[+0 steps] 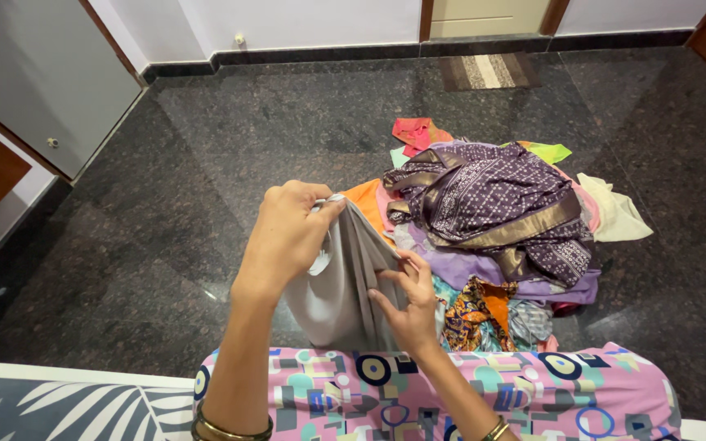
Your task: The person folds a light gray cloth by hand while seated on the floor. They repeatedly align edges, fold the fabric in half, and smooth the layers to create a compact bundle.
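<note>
Dark granite floor fills the frame; mixed clothes pile right of centre, purple patterned garment on top. No containers in view. Grey cloth at centre, held up over the lap. Left hand clenched on its top edge; right hand pinches a fold lower down. Folding step looks underway; next move needs edges aligned.
</note>
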Action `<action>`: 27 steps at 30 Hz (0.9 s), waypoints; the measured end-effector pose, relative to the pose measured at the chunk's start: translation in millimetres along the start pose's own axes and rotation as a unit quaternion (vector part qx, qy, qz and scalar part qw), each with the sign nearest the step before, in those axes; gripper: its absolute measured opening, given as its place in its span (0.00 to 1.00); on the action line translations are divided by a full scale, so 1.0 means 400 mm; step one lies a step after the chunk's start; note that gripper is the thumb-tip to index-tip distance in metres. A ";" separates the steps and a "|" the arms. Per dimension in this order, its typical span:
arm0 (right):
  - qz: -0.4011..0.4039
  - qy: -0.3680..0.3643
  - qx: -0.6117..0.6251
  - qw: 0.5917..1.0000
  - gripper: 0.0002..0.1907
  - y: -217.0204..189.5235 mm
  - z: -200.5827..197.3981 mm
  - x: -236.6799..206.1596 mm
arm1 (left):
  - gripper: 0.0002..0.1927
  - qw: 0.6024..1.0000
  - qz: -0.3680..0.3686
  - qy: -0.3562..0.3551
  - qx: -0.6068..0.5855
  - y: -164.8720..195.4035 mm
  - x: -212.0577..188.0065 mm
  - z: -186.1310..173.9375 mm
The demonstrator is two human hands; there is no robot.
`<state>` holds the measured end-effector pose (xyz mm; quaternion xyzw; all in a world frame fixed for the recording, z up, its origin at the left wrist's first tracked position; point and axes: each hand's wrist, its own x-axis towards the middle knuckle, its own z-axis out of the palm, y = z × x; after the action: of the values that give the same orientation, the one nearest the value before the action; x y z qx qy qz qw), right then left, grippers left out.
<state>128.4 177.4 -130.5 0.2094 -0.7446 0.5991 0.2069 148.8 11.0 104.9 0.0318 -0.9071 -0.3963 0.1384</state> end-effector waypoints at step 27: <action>0.071 -0.159 0.044 0.984 0.04 0.048 -0.204 0.131 | 0.14 0.984 -0.015 -0.166 -0.065 -0.186 -0.071 -0.089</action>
<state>79.2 257.5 -100.8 0.2573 -0.7537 0.6038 0.0331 182.0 -60.2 67.4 -0.0296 -0.8892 -0.4562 -0.0187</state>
